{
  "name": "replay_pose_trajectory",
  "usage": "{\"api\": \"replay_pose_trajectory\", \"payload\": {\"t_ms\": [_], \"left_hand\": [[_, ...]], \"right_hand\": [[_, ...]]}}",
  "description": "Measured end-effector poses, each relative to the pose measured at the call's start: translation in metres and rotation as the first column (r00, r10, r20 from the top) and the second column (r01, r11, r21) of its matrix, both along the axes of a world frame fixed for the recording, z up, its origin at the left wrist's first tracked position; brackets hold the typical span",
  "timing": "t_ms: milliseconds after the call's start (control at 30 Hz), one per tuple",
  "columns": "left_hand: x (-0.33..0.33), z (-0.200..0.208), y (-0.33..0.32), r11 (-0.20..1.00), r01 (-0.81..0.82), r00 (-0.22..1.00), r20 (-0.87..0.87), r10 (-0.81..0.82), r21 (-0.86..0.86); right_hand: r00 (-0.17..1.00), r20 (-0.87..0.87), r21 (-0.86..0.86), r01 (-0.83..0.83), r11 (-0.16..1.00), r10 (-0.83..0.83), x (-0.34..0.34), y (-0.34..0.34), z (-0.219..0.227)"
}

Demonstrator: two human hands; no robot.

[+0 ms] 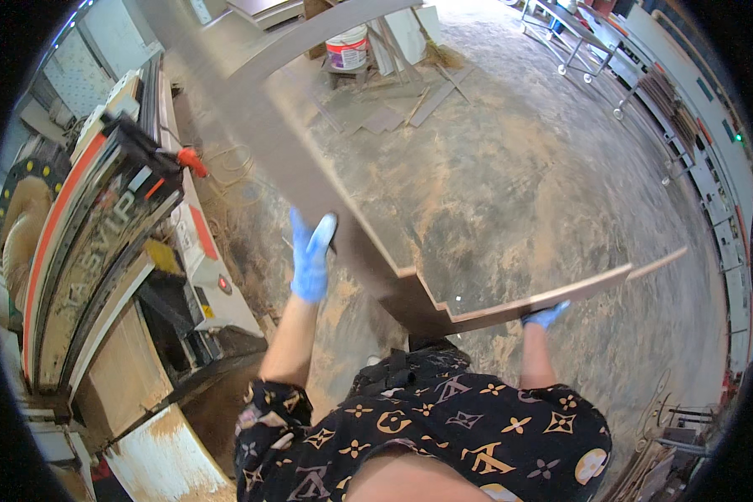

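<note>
A large brown board (360, 255) with a pale cut edge hangs in front of me, tilted. Its wide strip runs from the far left down toward my waist; a narrower strip goes off to the right and a curved one crosses the top. My left hand (311, 266), in a blue glove, is closed on the wide strip's left edge, with the thumb on the face and some fingers hidden. Also gloved in blue, my right hand (546, 315) grips the narrow right strip from below, its fingers partly covered by the board. Small steps notch the inner corner.
A long machine (100, 276) with an orange stripe and a red handle (192, 161) stands close on my left. Ahead are a white bucket (346, 48) and offcuts (440, 96) on the dusty floor (510, 184). A wheeled table (566, 29) and a long grey machine (732, 192) line the right.
</note>
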State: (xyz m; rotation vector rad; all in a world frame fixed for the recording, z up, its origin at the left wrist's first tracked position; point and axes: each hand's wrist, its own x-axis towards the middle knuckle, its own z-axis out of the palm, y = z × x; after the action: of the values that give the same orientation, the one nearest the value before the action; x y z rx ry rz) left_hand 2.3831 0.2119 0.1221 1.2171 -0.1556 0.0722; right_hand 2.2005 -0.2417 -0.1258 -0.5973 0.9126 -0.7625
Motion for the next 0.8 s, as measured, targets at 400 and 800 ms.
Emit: {"api": "replay_pose_trajectory", "payload": {"t_ms": [400,800], "left_hand": [[0.251,0.015,-0.163,0.742,-0.269,0.906,0.424,-0.023,0.615],[0.079,-0.218,0.091,0.516,-0.055,0.670,-0.351,0.654,0.855]], "right_hand": [[0.970,0.233,0.408,-0.042,0.912,-0.060,0.305,-0.014,-0.047],[0.053,-0.024,0.394,-0.917,0.058,0.998,0.456,0.139,-0.042]]}}
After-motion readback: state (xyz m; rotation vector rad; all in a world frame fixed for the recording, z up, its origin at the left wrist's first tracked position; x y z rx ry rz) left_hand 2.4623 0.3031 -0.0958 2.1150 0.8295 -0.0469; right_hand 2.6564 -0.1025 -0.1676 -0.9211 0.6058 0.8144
